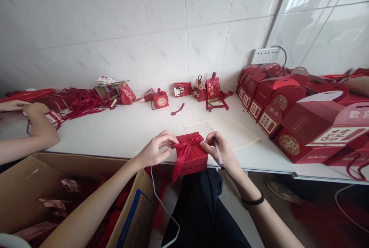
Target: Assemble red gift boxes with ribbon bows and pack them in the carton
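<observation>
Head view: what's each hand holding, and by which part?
Left hand: fingertips at the left loop of the red box's bow; pinch unclear. Right hand: fingertips at the bow's right side, a pen held by its shaft.

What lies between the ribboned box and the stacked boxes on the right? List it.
In the head view, the right hand with a pen, and paper sheets lying behind that hand.

You are in a small gift-box workshop. Stacked red wedding favour boxes (pixel 291 113), heaped ribbons (pixel 89 104) and a co-worker's arm (pixel 43 129) line your white worktable (pixel 109 133).
</observation>
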{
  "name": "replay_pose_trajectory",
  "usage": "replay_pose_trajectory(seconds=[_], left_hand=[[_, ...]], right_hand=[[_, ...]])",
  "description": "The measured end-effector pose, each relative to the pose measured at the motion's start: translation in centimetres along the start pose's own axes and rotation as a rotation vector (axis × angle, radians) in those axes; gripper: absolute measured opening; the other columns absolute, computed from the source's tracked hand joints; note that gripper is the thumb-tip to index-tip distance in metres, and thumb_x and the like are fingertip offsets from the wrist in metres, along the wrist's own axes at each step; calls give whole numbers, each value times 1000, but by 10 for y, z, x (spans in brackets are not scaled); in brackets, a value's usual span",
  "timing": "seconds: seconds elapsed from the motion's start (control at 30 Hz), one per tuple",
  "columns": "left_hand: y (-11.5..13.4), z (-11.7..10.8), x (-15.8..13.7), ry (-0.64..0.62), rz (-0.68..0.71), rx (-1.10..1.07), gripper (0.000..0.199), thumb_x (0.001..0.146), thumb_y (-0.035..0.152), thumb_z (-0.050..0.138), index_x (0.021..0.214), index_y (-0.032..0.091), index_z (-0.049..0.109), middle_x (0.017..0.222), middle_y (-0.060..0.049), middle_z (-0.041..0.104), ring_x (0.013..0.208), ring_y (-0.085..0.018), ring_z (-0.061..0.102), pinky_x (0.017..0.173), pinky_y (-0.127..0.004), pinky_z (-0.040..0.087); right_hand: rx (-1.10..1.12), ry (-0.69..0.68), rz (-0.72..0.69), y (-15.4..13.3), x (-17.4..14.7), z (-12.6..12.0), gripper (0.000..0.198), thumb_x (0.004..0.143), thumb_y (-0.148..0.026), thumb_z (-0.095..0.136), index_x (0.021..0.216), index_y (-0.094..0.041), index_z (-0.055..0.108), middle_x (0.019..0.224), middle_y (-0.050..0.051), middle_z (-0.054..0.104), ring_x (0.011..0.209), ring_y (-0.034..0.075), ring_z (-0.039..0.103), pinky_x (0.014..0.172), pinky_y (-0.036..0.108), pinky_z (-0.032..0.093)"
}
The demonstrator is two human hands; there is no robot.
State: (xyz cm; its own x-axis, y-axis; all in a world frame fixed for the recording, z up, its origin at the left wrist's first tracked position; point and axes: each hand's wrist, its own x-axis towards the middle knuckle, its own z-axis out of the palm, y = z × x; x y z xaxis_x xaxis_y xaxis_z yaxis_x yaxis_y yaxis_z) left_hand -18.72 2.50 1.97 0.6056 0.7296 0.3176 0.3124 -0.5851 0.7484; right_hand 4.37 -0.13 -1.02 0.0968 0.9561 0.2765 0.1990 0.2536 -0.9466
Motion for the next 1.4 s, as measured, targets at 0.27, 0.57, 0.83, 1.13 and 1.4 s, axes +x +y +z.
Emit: replay_pose_trajectory(seconds=[0.27, 0.57, 0.83, 1.13, 1.4], left_hand=[[14, -7, 8, -12, -37, 52, 14, 80, 28, 55, 74, 16, 58, 98, -6, 56, 82, -14, 54, 72, -27, 46], [9, 5, 16, 32, -302, 61, 15, 83, 34, 48, 83, 19, 49, 69, 4, 47, 64, -12, 49, 67, -27, 43], [32, 16, 31, 61, -66, 467, 18, 78, 29, 57, 94, 22, 61, 104, -5, 54, 107, -22, 48, 97, -40, 40], [13, 34, 36, 95, -91, 321, 10, 79, 26, 59, 72, 18, 58, 95, -4, 55, 93, -18, 55, 90, -38, 43], [13, 37, 35, 110, -129, 244, 13, 77, 27, 60, 68, 18, 60, 99, -4, 55, 92, -17, 56, 91, -36, 43]], right_hand=[[14, 18, 15, 0, -2, 2, 34, 64, -48, 63, 74, -20, 45, 63, 1, 53, 59, 17, 49, 58, 30, 40], [82, -2, 67, 8, -2, 2, 45, 63, -56, 66, 79, -19, 46, 62, 0, 53, 56, 16, 48, 55, 27, 36], [121, -52, 135, -1, -6, 1, 49, 63, -59, 66, 79, -18, 45, 54, -4, 46, 51, 13, 41, 51, 25, 31], [346, -93, 193, -4, -19, -6, 40, 69, -49, 67, 84, -19, 44, 65, -3, 46, 60, 14, 45, 58, 25, 39], [191, -147, 180, -11, -31, -26, 35, 73, -47, 64, 80, -18, 47, 60, -2, 49, 60, 15, 47, 59, 25, 38]])
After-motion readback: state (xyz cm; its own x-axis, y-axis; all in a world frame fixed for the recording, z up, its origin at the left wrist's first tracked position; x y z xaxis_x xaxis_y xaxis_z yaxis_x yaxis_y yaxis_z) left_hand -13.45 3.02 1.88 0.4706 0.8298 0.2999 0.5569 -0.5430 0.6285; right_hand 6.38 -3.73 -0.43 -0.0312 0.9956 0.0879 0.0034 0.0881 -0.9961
